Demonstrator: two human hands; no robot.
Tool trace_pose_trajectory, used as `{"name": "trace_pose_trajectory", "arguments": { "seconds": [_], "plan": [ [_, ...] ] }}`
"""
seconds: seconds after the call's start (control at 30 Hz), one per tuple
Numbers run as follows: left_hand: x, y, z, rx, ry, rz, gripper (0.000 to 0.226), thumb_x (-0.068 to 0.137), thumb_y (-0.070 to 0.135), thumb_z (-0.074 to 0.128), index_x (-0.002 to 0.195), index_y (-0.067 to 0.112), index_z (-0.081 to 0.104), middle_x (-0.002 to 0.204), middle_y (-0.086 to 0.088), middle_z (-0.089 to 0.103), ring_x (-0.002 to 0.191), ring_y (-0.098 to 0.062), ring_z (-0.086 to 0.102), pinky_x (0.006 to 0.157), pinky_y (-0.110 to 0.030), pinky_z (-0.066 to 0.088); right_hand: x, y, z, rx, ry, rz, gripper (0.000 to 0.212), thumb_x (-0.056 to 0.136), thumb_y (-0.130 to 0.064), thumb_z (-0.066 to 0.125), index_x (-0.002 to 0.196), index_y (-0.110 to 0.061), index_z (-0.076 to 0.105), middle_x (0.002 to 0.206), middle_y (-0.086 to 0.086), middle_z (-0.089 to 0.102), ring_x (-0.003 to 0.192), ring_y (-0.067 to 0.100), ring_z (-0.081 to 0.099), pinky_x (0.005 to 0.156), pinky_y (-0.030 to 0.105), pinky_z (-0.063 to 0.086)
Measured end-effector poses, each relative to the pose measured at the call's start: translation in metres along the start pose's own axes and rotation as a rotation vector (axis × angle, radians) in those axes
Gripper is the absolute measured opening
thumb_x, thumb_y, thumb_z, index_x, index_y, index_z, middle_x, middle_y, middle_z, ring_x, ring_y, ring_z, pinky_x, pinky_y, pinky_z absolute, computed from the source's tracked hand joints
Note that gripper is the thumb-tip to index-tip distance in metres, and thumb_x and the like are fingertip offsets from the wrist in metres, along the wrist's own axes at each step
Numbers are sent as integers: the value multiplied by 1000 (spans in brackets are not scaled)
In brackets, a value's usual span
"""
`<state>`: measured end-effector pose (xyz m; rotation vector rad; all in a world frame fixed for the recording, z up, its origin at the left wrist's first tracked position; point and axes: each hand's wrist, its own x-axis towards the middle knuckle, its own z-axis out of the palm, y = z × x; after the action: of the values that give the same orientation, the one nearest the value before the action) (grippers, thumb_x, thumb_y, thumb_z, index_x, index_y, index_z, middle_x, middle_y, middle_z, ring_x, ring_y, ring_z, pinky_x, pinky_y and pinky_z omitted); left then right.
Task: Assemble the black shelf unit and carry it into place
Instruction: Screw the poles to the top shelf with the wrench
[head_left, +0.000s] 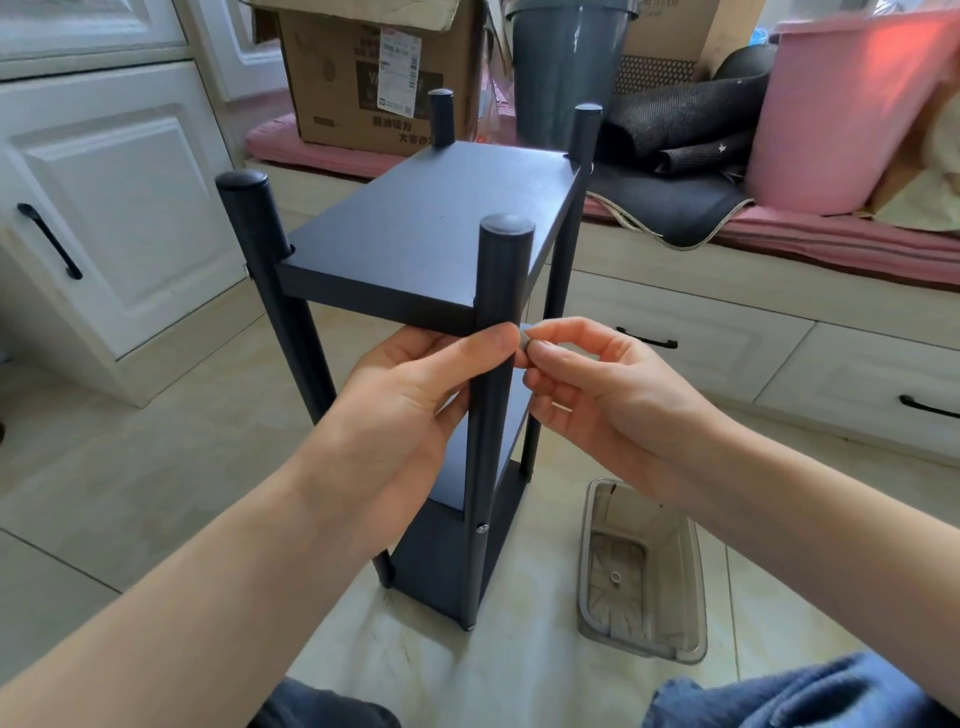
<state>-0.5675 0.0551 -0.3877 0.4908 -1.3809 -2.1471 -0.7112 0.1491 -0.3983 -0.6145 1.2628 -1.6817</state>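
The black shelf unit (431, 228) stands upright on the tiled floor in front of me, with three boards and four round capped posts. My left hand (410, 395) wraps around the near right post (501, 291) just below the top board, thumb pressed on the post. My right hand (592, 384) pinches a small grey part (525, 340) between thumb and forefinger, right against that post at the top board's level. A silver screw head (482, 528) shows lower on the same post.
A clear plastic tray (644, 623) with a small ring inside lies on the floor to the right. White cabinet doors stand left, a drawer bench (727, 322) right. Behind the bench sit a cardboard box (374, 67), grey bin (566, 57) and pink tub (847, 114).
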Motion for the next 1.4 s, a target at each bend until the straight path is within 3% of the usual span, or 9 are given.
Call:
{"name": "trace_pose_trajectory", "arguments": {
  "seconds": [0.3,0.5,0.83,1.1,1.27,1.4],
  "plan": [
    [2,-1,-1,24,52,19,48,72,26,75,117,12,69,112,-6,76,104,-19,73,92,-30,53,3,2,5,45,-17,10,9,93,-9,61,95,-13,69,77,3,71,69,11,63,63,24,53],
    [2,0,-1,27,45,4,51,74,25,73,121,6,67,113,-9,75,106,-21,72,98,-34,51,4,2,6,94,-54,14,11,93,-8,60,90,-14,69,76,2,70,68,11,62,62,23,53],
    [3,0,-2,33,45,4,43,72,23,74,113,10,69,107,-7,76,102,-20,73,95,-33,53,3,0,7,-31,-21,-81,12,95,-10,60,89,-17,67,79,1,71,73,11,59,68,25,51],
    [2,0,-2,40,63,0,51,68,26,76,115,8,68,105,-8,76,98,-20,74,96,-35,52,5,6,9,-127,24,-101,6,93,-15,64,91,-17,68,86,5,72,82,18,63,65,25,51],
    [0,1,-4,29,29,16,42,68,26,76,107,12,70,104,-7,77,97,-19,74,92,-32,53,7,9,11,-122,30,-96,5,92,-14,65,91,-16,69,89,11,71,86,24,65,63,25,52],
    [-1,2,-4,42,28,17,53,69,27,75,117,5,66,112,-12,75,103,-25,73,93,-34,54,7,13,13,-88,-22,-89,4,91,-13,65,94,-13,68,90,14,73,85,25,70,74,32,59]
  ]
}}
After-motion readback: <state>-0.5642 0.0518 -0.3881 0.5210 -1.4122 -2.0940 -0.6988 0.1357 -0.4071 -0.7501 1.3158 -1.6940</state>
